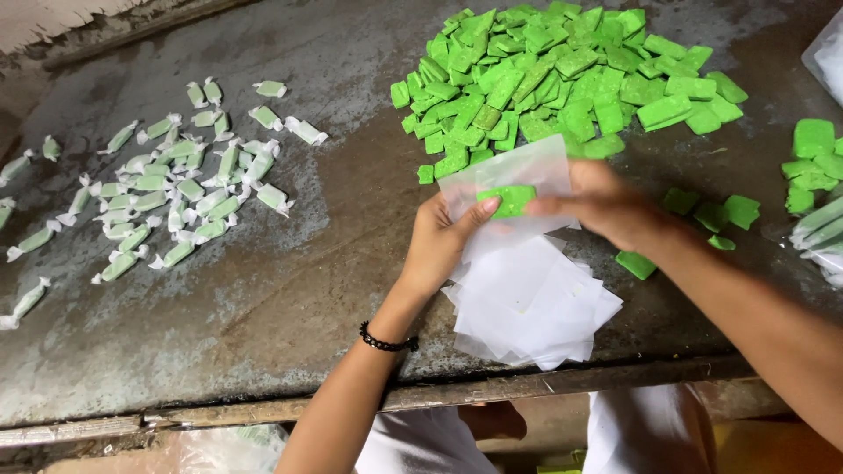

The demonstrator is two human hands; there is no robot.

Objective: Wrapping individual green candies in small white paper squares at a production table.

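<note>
Your left hand (439, 241) and right hand (606, 206) pinched a clear wrapper (514, 171) around a green candy (507, 200), above the paper stack (527, 303) on the bench (263, 290)

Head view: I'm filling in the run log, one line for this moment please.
left hand: holds wrapper sheet | right hand: on sheet | green candy piece: in sheet | unwrapped pile: behind | wrapped candies: left
</note>
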